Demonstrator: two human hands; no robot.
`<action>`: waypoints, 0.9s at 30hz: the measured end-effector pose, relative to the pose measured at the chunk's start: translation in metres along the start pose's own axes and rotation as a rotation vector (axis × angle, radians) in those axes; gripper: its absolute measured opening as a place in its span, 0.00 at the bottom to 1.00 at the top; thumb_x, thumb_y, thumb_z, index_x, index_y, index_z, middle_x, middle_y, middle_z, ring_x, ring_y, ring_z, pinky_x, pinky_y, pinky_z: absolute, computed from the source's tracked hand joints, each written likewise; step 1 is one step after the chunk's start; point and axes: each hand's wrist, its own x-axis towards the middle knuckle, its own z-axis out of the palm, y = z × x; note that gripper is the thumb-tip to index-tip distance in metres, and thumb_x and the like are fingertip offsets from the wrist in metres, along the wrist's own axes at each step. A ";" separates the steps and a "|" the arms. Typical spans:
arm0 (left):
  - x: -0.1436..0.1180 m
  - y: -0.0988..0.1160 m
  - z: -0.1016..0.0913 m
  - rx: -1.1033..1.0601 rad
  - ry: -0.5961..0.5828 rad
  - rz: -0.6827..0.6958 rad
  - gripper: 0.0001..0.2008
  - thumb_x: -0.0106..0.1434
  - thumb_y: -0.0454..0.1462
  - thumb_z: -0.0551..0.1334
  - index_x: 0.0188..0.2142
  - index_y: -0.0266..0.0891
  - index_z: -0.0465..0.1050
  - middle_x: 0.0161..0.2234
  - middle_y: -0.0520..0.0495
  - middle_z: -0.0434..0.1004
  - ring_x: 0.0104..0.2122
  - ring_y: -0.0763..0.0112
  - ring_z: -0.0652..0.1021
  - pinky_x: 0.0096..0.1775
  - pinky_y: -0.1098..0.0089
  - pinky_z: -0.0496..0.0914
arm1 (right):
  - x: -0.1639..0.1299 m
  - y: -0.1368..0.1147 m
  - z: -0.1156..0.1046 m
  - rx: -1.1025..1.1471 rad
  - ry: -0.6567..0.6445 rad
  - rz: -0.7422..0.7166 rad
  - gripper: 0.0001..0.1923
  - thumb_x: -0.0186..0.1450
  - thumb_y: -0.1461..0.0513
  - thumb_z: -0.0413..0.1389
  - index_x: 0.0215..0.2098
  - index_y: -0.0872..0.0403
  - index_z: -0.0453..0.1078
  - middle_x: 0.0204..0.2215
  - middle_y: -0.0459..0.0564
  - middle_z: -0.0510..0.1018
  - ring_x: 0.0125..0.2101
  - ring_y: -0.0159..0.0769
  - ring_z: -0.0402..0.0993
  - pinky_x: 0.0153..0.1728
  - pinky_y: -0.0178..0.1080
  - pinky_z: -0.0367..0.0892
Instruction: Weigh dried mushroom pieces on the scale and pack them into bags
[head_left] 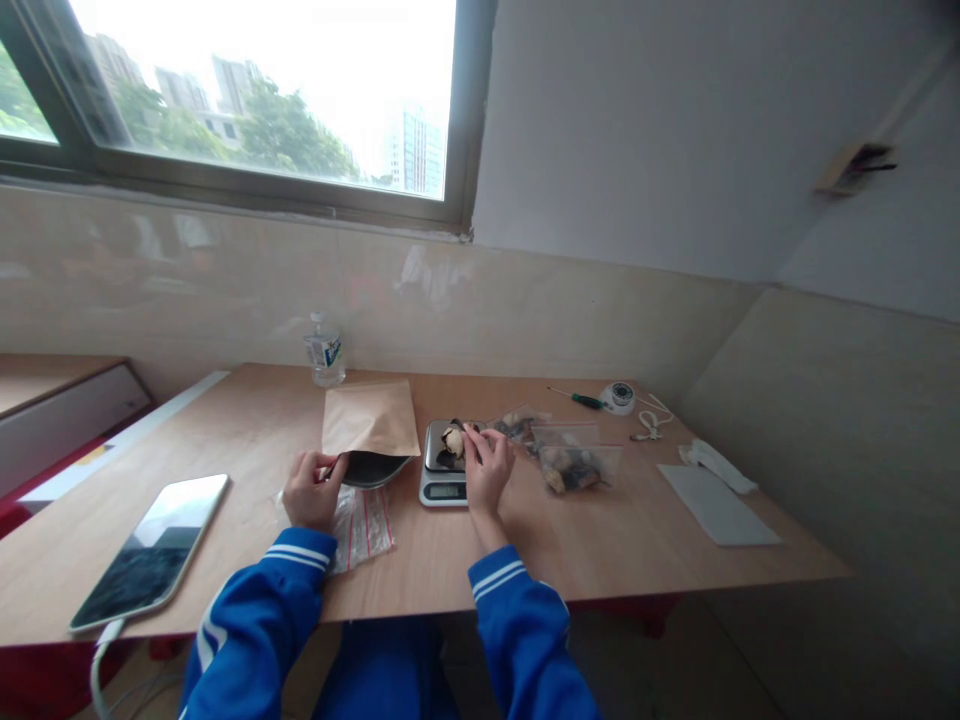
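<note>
My left hand (313, 488) is closed on the edge of a brown kraft paper bag (370, 412), whose dark mouth faces me. Under that hand lie clear zip bags (364, 525) with red seal lines. Over a small digital kitchen scale (445, 490), the fingers of my right hand (489, 462) are pinched at a pale, dark-edged dried piece (454, 440) that looks like mushroom. Other dark pieces show on the scale's plate, partly hidden by the fingers. The display's digits are too small to read.
Zip bags of dried pieces (574, 468) lie right of the scale. Farther right are a green screwdriver (586, 400), a white round camera (619, 397), a cable (651, 425) and a white sheet (716, 505). A plastic bottle (325, 352) stands behind; a charging tablet (154, 550) lies left.
</note>
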 end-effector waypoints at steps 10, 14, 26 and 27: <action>-0.001 0.000 0.000 -0.032 -0.029 0.010 0.13 0.56 0.46 0.61 0.22 0.39 0.66 0.23 0.53 0.66 0.21 0.76 0.66 0.26 0.74 0.61 | 0.031 0.040 0.009 -0.047 -0.253 -0.014 0.15 0.67 0.57 0.47 0.39 0.50 0.76 0.40 0.53 0.72 0.41 0.40 0.64 0.44 0.42 0.55; -0.001 -0.001 0.000 -0.024 -0.051 0.008 0.13 0.56 0.45 0.61 0.22 0.40 0.66 0.23 0.53 0.65 0.20 0.76 0.65 0.25 0.73 0.61 | 0.019 0.072 -0.013 -0.001 -0.172 0.099 0.22 0.68 0.56 0.41 0.35 0.55 0.75 0.34 0.55 0.74 0.37 0.39 0.68 0.42 0.41 0.59; -0.001 0.002 -0.001 -0.038 -0.076 0.032 0.12 0.55 0.44 0.62 0.22 0.39 0.66 0.23 0.53 0.66 0.20 0.77 0.65 0.25 0.73 0.61 | 0.003 0.098 -0.027 -0.080 -0.437 0.334 0.24 0.67 0.54 0.40 0.30 0.57 0.73 0.27 0.58 0.79 0.26 0.39 0.74 0.28 0.35 0.61; -0.001 0.001 -0.001 -0.040 -0.074 0.040 0.12 0.55 0.43 0.62 0.22 0.39 0.66 0.23 0.53 0.66 0.20 0.77 0.65 0.25 0.74 0.61 | 0.003 0.098 -0.027 -0.080 -0.444 0.338 0.24 0.67 0.54 0.40 0.30 0.57 0.73 0.27 0.58 0.79 0.27 0.38 0.74 0.29 0.35 0.61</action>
